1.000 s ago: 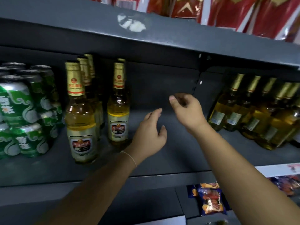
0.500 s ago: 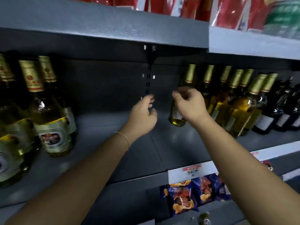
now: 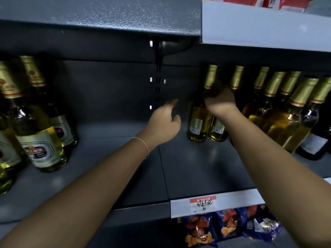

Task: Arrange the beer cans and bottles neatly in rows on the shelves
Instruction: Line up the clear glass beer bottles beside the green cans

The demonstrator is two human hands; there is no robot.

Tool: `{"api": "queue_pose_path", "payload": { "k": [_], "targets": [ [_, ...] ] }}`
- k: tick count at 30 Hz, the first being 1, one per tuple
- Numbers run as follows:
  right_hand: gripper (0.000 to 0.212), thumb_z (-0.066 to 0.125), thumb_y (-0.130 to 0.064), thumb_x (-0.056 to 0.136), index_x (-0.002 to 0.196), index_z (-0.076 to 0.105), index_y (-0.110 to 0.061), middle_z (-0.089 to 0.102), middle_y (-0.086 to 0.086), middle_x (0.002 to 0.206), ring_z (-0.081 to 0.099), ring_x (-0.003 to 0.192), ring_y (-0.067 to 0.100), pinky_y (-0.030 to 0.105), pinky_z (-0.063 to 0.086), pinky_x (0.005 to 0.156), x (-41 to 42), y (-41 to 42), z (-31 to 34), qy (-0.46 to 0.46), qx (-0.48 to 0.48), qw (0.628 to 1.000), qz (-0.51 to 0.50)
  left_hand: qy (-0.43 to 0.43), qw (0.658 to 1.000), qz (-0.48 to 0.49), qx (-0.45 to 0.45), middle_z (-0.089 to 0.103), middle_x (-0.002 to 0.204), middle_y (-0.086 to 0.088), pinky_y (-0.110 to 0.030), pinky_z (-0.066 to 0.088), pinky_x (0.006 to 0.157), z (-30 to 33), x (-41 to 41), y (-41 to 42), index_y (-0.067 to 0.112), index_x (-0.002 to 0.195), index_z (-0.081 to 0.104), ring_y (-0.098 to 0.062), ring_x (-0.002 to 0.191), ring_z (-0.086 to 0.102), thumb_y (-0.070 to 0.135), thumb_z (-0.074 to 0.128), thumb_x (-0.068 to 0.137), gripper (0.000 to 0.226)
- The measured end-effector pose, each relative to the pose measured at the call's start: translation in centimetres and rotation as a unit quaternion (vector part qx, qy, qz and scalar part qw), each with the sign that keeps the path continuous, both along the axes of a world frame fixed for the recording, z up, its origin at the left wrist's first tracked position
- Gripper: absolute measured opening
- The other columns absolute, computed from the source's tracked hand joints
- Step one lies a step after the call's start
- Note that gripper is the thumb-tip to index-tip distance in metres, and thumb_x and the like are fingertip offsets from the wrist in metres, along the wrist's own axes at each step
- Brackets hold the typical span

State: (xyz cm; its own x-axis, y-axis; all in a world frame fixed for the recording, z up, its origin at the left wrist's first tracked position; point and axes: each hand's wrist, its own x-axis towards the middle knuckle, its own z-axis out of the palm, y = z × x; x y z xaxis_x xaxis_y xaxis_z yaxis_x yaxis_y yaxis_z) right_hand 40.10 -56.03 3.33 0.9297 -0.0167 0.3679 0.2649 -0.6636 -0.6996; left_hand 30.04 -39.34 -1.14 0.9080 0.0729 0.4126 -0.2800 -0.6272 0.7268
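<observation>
On the dark grey shelf, a row of gold-foil beer bottles stands at the right. My right hand grips the shoulder of the leftmost bottle, just below its foil neck. A second bottle stands right beside it, partly behind my wrist. My left hand hovers open a little left of the gripped bottle, fingers relaxed, touching nothing. Another group of labelled beer bottles stands at the shelf's left end.
More gold-topped bottles and a dark bottle crowd the right. A wide bare stretch of shelf lies between the two groups. The upper shelf hangs low overhead. Snack packets sit below a price label.
The view has swung right along the shelf. My right hand reached the leftmost gold-foil bottle and closed around its shoulder; my left hand followed and stays open beside it.
</observation>
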Motion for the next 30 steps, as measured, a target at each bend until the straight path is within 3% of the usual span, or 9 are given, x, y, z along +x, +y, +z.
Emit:
{"api": "queue_pose_path", "payload": {
  "k": [4, 7, 10, 14, 17, 20, 22, 27, 30],
  "targets": [
    [0.043, 0.063, -0.032, 0.092, 0.127, 0.054, -0.01, 0.063, 0.011, 0.124, 0.058, 0.117, 0.03, 0.03, 0.045, 0.091, 1.5, 0.6, 0.2, 0.003, 0.03, 1.0, -0.003, 0.011, 1.0, 0.003, 0.018, 0.053, 0.135, -0.011, -0.034, 0.048, 0.099, -0.1, -0.1, 0.3, 0.015, 0.148, 0.032, -0.008, 0.09, 0.049, 0.013, 0.049, 0.096, 0.055],
    [0.036, 0.063, -0.031, 0.092, 0.122, 0.058, -0.011, 0.064, 0.01, 0.119, 0.06, 0.114, 0.03, 0.034, 0.048, 0.093, 2.1, 1.0, -0.2, -0.007, 0.05, 0.999, -0.003, 0.009, 1.0, 0.016, 0.018, 0.054, 0.134, -0.014, -0.028, 0.046, 0.098, -0.2, -0.2, 0.7, 0.014, 0.148, 0.032, -0.008, 0.094, 0.048, 0.012, 0.049, 0.096, 0.055],
    [0.027, 0.064, -0.03, 0.093, 0.112, 0.059, -0.012, 0.062, 0.008, 0.107, 0.062, 0.108, 0.03, 0.038, 0.05, 0.091, 2.3, 1.0, -0.1, -0.006, 0.069, 0.998, 0.003, 0.012, 0.999, 0.023, 0.018, 0.056, 0.13, -0.013, -0.019, 0.044, 0.088, -0.5, -0.4, 1.0, 0.014, 0.147, 0.034, -0.002, 0.076, 0.048, 0.012, 0.049, 0.095, 0.055],
    [0.029, 0.069, -0.033, 0.09, 0.11, 0.065, -0.012, 0.067, 0.005, 0.102, 0.064, 0.101, 0.023, 0.032, 0.05, 0.084, 1.4, 1.5, 0.0, 0.001, 0.08, 0.996, 0.033, 0.011, 0.999, 0.032, 0.017, 0.048, 0.137, -0.009, -0.026, 0.044, 0.096, -0.7, -0.9, 1.3, 0.015, 0.146, 0.036, -0.013, 0.104, 0.055, 0.013, 0.051, 0.094, 0.054],
    [0.032, 0.069, -0.034, 0.09, 0.115, 0.064, -0.014, 0.069, 0.005, 0.105, 0.065, 0.101, 0.025, 0.036, 0.053, 0.088, 0.0, 2.6, -0.6, -0.014, 0.081, 0.994, 0.073, 0.027, 0.999, 0.036, 0.015, 0.043, 0.138, -0.006, -0.023, 0.045, 0.088, -1.0, -1.6, 1.6, 0.019, 0.146, 0.035, -0.009, 0.09, 0.055, 0.015, 0.05, 0.095, 0.054],
    [0.034, 0.067, -0.031, 0.093, 0.119, 0.061, -0.011, 0.06, 0.0, 0.1, 0.057, 0.093, 0.018, 0.022, 0.039, 0.075, -1.9, 3.4, -1.3, -0.061, 0.034, 0.993, 0.097, 0.024, 0.999, 0.033, 0.004, 0.039, 0.144, -0.008, -0.032, 0.048, 0.098, -1.4, -2.3, 2.2, 0.017, 0.146, 0.037, -0.01, 0.094, 0.052, 0.013, 0.049, 0.094, 0.053],
    [0.033, 0.067, -0.031, 0.093, 0.118, 0.061, -0.011, 0.06, -0.001, 0.099, 0.056, 0.092, 0.016, 0.019, 0.037, 0.074, -3.2, 3.8, -1.5, -0.086, 0.031, 0.989, 0.116, 0.026, 0.999, 0.037, 0.001, 0.038, 0.145, -0.009, -0.036, 0.047, 0.101, -1.5, -2.9, 2.8, 0.016, 0.145, 0.038, -0.014, 0.1, 0.054, 0.011, 0.05, 0.093, 0.053],
    [0.021, 0.069, -0.029, 0.091, 0.106, 0.056, -0.023, 0.067, 0.002, 0.1, 0.065, 0.097, 0.023, 0.04, 0.053, 0.091, -6.5, 6.3, -1.3, -0.063, 0.099, 0.972, 0.202, 0.028, 0.998, 0.051, -0.007, 0.038, 0.146, -0.009, -0.038, 0.043, 0.106, -1.6, -4.8, 4.6, 0.014, 0.144, 0.037, -0.02, 0.129, 0.045, 0.01, 0.053, 0.092, 0.054],
    [0.022, 0.07, -0.034, 0.088, 0.097, 0.06, -0.017, 0.07, 0.011, 0.088, 0.068, 0.082, 0.029, 0.048, 0.057, 0.081, -8.5, 8.4, -1.4, -0.076, 0.09, 0.969, 0.216, 0.034, 0.998, 0.053, -0.009, 0.037, 0.148, -0.01, -0.039, 0.039, 0.11, -1.9, -6.2, 6.3, 0.012, 0.145, 0.036, -0.021, 0.134, 0.04, 0.008, 0.053, 0.091, 0.057]
  ]
}}
